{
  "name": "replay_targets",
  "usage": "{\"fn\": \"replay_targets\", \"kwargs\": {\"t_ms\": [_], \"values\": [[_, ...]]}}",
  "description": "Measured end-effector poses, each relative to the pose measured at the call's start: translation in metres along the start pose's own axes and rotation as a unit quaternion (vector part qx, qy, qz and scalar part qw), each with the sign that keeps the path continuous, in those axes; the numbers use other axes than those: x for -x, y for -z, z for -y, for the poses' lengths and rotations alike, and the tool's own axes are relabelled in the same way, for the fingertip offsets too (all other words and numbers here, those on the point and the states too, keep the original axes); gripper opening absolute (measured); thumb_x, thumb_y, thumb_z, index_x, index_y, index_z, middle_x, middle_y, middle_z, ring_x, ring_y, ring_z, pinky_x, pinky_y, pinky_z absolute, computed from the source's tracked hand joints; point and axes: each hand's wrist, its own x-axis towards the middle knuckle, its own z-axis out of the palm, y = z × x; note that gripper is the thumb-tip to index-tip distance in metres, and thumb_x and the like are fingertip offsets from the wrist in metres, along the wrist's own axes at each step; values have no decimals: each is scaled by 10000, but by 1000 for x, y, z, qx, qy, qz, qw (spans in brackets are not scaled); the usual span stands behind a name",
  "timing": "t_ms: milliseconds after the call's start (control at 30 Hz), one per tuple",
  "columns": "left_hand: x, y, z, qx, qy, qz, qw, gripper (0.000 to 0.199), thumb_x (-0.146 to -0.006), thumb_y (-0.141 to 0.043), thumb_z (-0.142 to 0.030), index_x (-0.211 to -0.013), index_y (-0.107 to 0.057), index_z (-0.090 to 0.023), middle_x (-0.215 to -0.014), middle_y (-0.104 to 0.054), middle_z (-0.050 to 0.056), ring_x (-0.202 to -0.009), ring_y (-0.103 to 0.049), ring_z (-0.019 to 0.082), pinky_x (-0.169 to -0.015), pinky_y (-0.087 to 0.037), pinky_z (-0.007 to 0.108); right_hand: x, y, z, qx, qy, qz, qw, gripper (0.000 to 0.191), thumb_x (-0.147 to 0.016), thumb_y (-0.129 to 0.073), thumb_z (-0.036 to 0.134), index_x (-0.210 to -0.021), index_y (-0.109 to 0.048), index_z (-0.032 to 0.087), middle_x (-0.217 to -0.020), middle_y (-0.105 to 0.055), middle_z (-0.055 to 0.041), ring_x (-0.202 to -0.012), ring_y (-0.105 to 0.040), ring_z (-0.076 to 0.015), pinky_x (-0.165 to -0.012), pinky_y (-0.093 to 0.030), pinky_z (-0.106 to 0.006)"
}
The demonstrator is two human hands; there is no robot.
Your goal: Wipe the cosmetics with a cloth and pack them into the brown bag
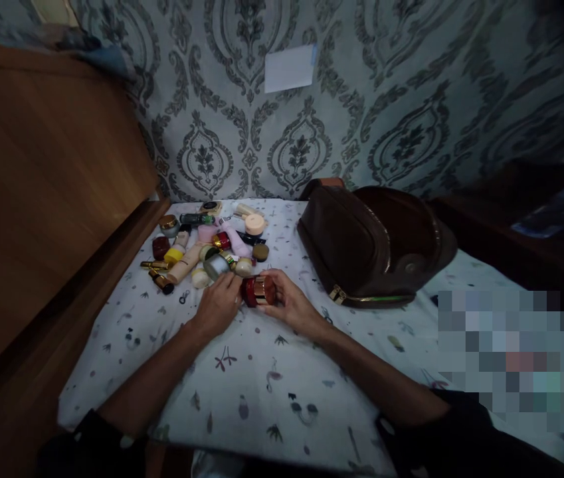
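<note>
Between my hands is a red cosmetic jar (pixel 250 292) with a shiny rose-gold lid, lying on its side, its lid toward the right. My right hand (pixel 291 305) is closed around the lid end. My left hand (pixel 219 302) has its fingers curled at the red base and seems to grip it, though the fingertips are partly hidden. Just beyond my hands lies a cluster of cosmetics: a pale blue-grey jar (pixel 216 265), a cream jar (pixel 244 267), a beige tube (pixel 185 263), a pink tube (pixel 234 238) and a round peach compact (pixel 254 224).
A brown leather bag (pixel 346 245) stands unzipped at the right. A wooden cabinet (pixel 47 186) borders the left side. The patterned white cloth (pixel 262 398) covers the surface, which meets a wallpapered wall (pixel 242 133) at the back. A pixelated patch hides the far right.
</note>
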Motion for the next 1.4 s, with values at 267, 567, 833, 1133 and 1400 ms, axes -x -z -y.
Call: {"fn": "replay_targets", "kwargs": {"t_ms": [267, 567, 833, 1133, 1400], "values": [[-3, 6, 2, 40, 30, -17, 999, 176, -860, -531, -112, -711, -519, -206, -694, -580, -6, -642, -561, 155, -600, -396, 267, 3, -10, 13, 63, 7, -44, 997, 494, -769, -750, 391, -1168, -519, 215, -1102, -622, -57, -998, -610, -209, -916, -489, -372], [-29, 56, -18, 143, 65, -169, 973, 241, -951, -515, -313, -740, -443, -221, -638, -478, -54, -591, -471, 131, -594, -357, 254, 15, -12, 18, 88, 4, -22, 996, 606, -711, -784, 311, -1229, -478, 240, -1037, -629, -26, -905, -617, -200, -836, -502, -357], [-24, 29, -55, 21, -120, -86, 989, 217, -1003, -381, -284, -852, -511, -198, -837, -572, 64, -817, -528, 230, -725, -428, 339, 16, -12, 7, 52, 10, -42, 998, 452, -699, -743, 251, -1078, -499, 211, -846, -552, 27, -744, -536, -142, -686, -472, -271], [-6, 16, -24, 143, -5, -73, 987, 199, -1003, -372, -305, -982, -531, -188, -931, -562, 68, -904, -551, 222, -805, -461, 349, 16, -10, 7, 27, 13, -26, 999, 560, -717, -786, 339, -1185, -496, 233, -926, -602, -3, -795, -577, -156, -770, -502, -316], [-6, 20, -11, 276, -42, 11, 960, 280, -1004, -372, -293, -1195, -540, -177, -1101, -608, 118, -1054, -587, 236, -919, -482, 384, 15, -4, 4, -103, -50, -111, 987, 626, -679, -818, 420, -1181, -487, 242, -1057, -684, -42, -972, -654, -204, -915, -513, -394]]}}
